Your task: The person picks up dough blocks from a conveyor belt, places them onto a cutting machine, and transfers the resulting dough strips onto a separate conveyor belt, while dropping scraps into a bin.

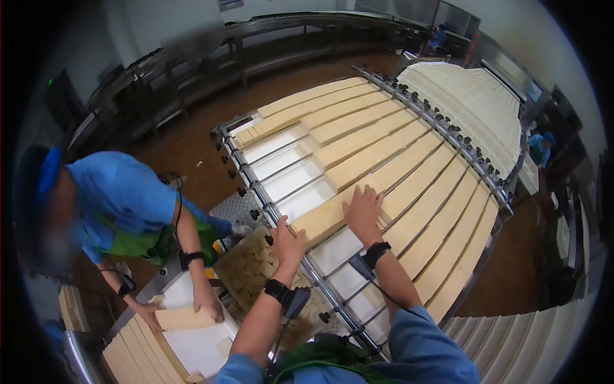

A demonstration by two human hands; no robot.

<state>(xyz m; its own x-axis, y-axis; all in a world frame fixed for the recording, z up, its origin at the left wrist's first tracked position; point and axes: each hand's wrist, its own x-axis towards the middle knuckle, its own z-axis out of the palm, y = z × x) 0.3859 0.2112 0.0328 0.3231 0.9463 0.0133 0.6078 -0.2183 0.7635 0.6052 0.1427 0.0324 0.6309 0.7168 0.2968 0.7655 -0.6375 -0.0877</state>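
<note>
A row of pale yellow slabs [326, 219] lies on the white conveyor [310, 171] between metal guide rods. At the row's near end is my left hand [289, 248], its fingers apart beside the conveyor's front rail. My right hand [364, 211] rests on top of the same row farther along, with fingers spread and not wrapped round it. More long pale rows [416, 205] run beside it on both sides. Below my left hand stands a bin of broken pale pieces [249, 269].
At the left, a co-worker in blue [125, 192] has both hands at a pale block [185, 319] on a white surface beside stacked strips [137, 352]. A black-knobbed metal rail [262, 192] edges the conveyor. Ridged white panels [518, 345] stand at lower right.
</note>
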